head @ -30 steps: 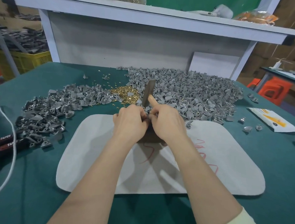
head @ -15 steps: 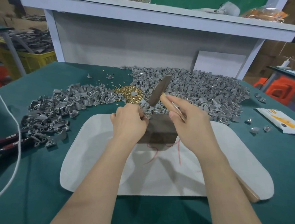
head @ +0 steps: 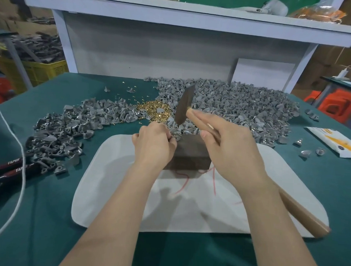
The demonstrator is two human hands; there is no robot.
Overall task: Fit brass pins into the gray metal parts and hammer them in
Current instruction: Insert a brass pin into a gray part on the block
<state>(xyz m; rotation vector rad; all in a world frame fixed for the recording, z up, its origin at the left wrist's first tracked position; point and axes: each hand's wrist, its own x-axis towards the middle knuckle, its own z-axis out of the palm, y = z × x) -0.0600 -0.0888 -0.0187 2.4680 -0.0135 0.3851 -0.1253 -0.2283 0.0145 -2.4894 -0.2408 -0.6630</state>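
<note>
My right hand (head: 233,149) grips the wooden handle of a hammer (head: 184,105), whose dark head is raised above a dark block (head: 189,153) on the white mat (head: 289,178). My left hand (head: 153,144) pinches a small gray metal part (head: 174,135) at the block's top left edge. A heap of brass pins (head: 153,108) lies just behind the hands. A large pile of gray metal parts (head: 242,107) spreads to the back right, and a second pile (head: 70,126) lies to the left.
Red-and-black pliers (head: 10,169) and a white cord (head: 20,166) lie at the left table edge. A white packet (head: 339,142) and a few loose gray parts sit at the right. A shelf unit (head: 175,16) rises behind the table.
My right hand has drawn away from the left hand and lifted the hammer, head raised above the block. The left hand stays at the block's edge with the part.
</note>
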